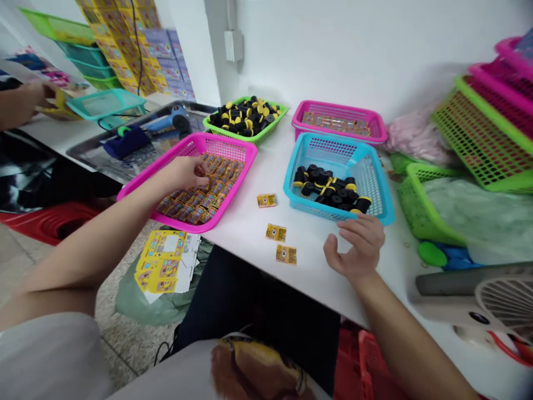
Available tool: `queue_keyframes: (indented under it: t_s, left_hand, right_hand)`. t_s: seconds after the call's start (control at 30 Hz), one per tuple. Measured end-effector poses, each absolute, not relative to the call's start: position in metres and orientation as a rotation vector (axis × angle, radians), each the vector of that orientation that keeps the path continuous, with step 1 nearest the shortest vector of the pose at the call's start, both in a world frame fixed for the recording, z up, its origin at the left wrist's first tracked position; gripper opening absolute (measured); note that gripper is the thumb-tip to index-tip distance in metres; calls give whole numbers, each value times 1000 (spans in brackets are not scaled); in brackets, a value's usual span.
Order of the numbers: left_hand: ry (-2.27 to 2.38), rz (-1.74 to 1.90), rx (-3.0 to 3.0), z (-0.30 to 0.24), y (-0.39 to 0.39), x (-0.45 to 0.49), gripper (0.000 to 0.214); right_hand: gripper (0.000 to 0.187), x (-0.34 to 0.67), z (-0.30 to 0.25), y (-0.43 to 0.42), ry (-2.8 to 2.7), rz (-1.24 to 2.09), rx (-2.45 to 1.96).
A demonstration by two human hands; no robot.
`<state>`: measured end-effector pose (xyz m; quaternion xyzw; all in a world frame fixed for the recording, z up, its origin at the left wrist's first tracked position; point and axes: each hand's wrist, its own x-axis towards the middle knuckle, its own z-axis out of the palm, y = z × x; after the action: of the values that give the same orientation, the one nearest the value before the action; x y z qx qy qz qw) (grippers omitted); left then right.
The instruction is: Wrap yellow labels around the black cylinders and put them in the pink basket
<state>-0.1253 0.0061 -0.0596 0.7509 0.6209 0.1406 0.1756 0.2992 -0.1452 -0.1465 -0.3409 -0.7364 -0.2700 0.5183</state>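
My left hand (187,173) reaches into a pink basket (208,226), its fingers pinched just above rows of small wrapped cylinders with orange patterned labels (195,203). Whatever lies between those fingertips is hard to make out. My right hand (358,244) hovers over the table by the front rim of a blue basket (300,206), thumb and fingers apart, holding nothing. Black cylinders with yellow ends (333,189) lie loose in that blue basket. Between my hands, three small yellow-orange printed pieces lie on the white table: a far one (266,200), a middle one (276,232) and a near one (286,255).
Behind stand a green basket (272,123) heaped with black-and-yellow cylinders and another pink basket (381,136). Stacked baskets (478,133) and a fan (506,300) crowd the right side. A metal tray (91,153) holds tools at left, near another person's arm (20,103).
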Motion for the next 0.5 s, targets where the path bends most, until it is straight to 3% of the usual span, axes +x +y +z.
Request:
queue_keyframes:
  t_s: [0.17,0.3,0.43,0.5]
  left_hand:
    - [1617,350,2233,-99,38,-146,36]
    - [1525,305,2302,-106,44,-146,54]
    - [1570,216,2359,-103,48,-138,63]
    - [1632,122,2397,-98,48,-131,58]
  right_hand:
    - [36,308,-140,-132,-1666,-684,-987]
    - [16,315,-112,-107,-1679,-341,-1395]
    - [29,314,-84,-67,-2004,181,-1990]
    - [30,311,-77,-48,-2141,296,-2063]
